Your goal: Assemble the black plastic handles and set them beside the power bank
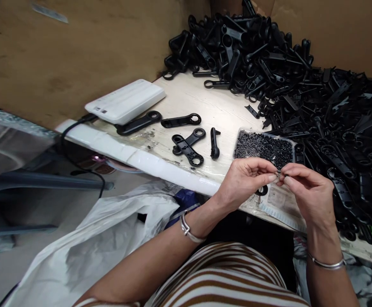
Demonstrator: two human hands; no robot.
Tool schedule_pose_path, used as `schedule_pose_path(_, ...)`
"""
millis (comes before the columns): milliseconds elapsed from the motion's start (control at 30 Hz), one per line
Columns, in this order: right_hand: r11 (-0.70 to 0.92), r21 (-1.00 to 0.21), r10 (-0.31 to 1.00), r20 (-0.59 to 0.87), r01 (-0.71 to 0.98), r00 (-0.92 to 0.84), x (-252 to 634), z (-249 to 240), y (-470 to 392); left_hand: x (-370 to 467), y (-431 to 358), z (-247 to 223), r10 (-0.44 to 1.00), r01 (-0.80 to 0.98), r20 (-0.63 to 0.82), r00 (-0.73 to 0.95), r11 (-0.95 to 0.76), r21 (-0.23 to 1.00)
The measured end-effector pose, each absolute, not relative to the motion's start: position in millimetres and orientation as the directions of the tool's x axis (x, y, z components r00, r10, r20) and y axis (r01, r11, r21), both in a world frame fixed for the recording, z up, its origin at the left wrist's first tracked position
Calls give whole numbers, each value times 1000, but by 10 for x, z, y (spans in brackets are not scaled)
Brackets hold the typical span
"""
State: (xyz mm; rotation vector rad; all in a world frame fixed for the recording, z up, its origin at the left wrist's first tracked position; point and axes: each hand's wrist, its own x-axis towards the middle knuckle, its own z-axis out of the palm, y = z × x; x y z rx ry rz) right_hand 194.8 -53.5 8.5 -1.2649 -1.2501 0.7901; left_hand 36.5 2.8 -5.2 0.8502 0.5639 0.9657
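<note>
My left hand [246, 179] and my right hand [310, 189] meet at the fingertips, just in front of a clear box [237, 147]. Both are closed in a pinch; whatever sits between the fingers is too small to name. Tiny black and metallic pieces [262, 147] fill the box. Below my left fingers a black ring [262, 190] shows in part on the table. Left of the box lie several black plastic handle-shaped parts, among them an upright-lying one [215, 144], two crossed ones [188, 149] and one with a ring end [181, 120].
A large heap of black plastic parts [237, 51] covers the table's back and right. A white power bank-like device [125, 100] with a black cable [64, 145] lies at left. Brown cardboard walls [77, 51] border the table. A white bag [102, 238] hangs below its padded edge [141, 155].
</note>
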Motion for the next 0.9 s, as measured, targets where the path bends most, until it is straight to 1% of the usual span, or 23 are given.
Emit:
schedule_pose_path(100, 163, -985, 950, 172, 55, 261, 1932, 95, -561, 366, 23, -40, 895, -448, -62, 442, 281, 848)
schedule_pose_path(167, 136, -991, 949, 134, 13, 285, 1920, 88, -572, 371, 14, -32, 894, -440, -61, 443, 276, 854)
schedule_pose_path(233, 115, -992, 939, 124, 46, 320, 1902, 70, -574, 380, 1, -25, 891, -445, -51, 450, 274, 852)
schedule_pose_path(333, 113, -967, 923, 187, 227, 336, 1861, 49, -574, 396, -14, -19, 899, -441, -37, 436, 249, 862)
schedule_pose_path(400, 111, -946, 925, 210, 305, 318, 1831, 45, -575, 408, -14, -20, 911, -425, -36, 410, 226, 877)
schedule_pose_path(600, 44, -978, 923, 118, 204, 365, 1790, 45, -598, 454, -15, -15, 903, -450, -38, 428, 249, 857)
schedule_pose_path(733, 38, -945, 912, 165, 325, 376, 1815, 32, -633, 478, -52, -22, 889, -455, -61, 453, 290, 842)
schedule_pose_path(800, 41, -933, 915, 178, 356, 362, 1841, 7, -642, 485, -65, -37, 885, -446, -58, 462, 288, 847)
schedule_pose_path(833, 41, -939, 920, 169, 341, 355, 1855, -11, -645, 488, -68, -46, 889, -443, -51, 456, 276, 853)
schedule_pose_path(900, 32, -967, 931, 121, 254, 344, 1881, -52, -653, 489, -68, -60, 905, -432, -32, 423, 233, 871)
